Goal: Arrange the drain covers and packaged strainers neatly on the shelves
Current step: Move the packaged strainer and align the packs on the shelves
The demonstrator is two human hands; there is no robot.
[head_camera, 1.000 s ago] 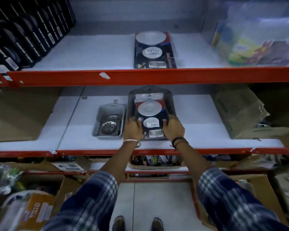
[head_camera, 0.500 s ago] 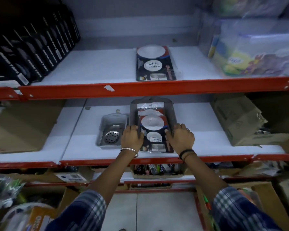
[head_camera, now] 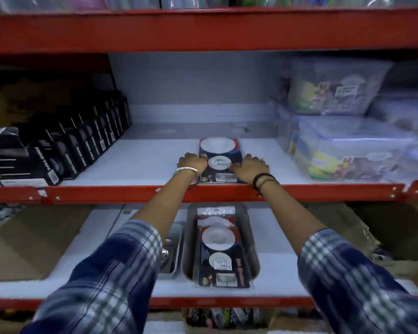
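On the lower shelf (head_camera: 287, 280), a packaged strainer (head_camera: 223, 256) is seen lying in a metal tray (head_camera: 191, 249) near the front edge. Above, a second strainer pack (head_camera: 219, 150) at the upper shelf's (head_camera: 143, 162) front edge is gripped at both sides by the left hand (head_camera: 193, 162) and right hand (head_camera: 251, 166), fingers curled on it. It could be skewed or tipped off the edge if pushed unevenly.

Your left forearm (head_camera: 152, 210) hides most of the metal drain cover (head_camera: 171, 251) on the lower shelf. Your hands cover both side edges of the upper strainer pack (head_camera: 219, 150), whose label print is too small to read. Both plaid sleeves (head_camera: 111, 280) blur and run off the bottom edge.
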